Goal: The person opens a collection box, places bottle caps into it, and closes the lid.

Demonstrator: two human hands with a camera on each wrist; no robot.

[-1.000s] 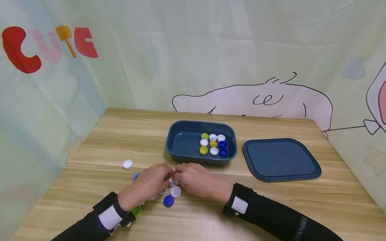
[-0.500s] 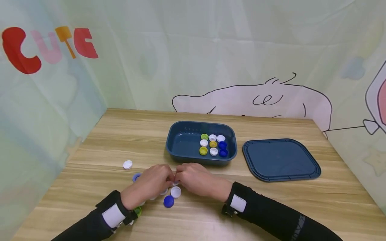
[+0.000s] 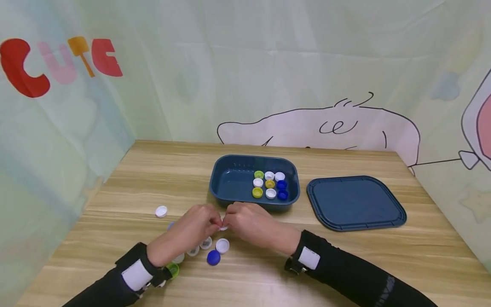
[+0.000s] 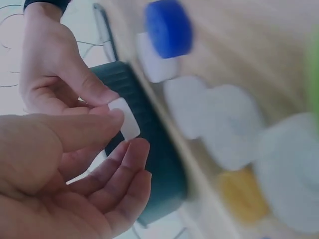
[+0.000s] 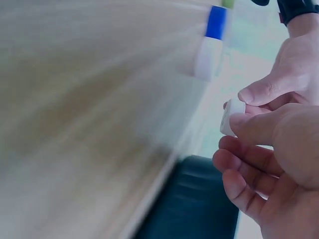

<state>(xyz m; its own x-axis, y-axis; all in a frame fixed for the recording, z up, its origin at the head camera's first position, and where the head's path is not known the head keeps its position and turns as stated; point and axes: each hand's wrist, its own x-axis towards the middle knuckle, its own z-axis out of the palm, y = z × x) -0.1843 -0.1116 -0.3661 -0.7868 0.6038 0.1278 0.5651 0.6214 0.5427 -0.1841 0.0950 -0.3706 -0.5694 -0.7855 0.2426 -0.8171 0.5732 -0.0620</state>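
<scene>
A white bottle cap [image 4: 128, 119] is held between both hands, tilted on edge, in front of the dark blue tray. My left hand [image 3: 192, 232] pinches one side of it with thumb and fingertips. From the other side my right hand [image 3: 251, 226] pinches it too; the right wrist view shows that thumb lying against the white cap [image 5: 232, 117]. Below and left of the hands lie a white cap [image 3: 222, 246], a blue cap [image 3: 213, 257], a green cap [image 3: 173, 270] and several more, some partly hidden by the left hand and wrist. A yellow cap [image 4: 244, 195] shows in the left wrist view.
Behind the hands stands the dark blue tray [image 3: 230, 202], with rows of white, yellow, green and blue caps in its right half. Its flat lid [image 3: 356, 204] lies to the right on the wooden table [image 3: 345, 264]. One white cap [image 3: 161, 211] lies apart at left.
Both hands have drawn together around the white cap and now hold it slightly higher and farther back. More of the caps under the left wrist show. Tray and lid have stayed put.
</scene>
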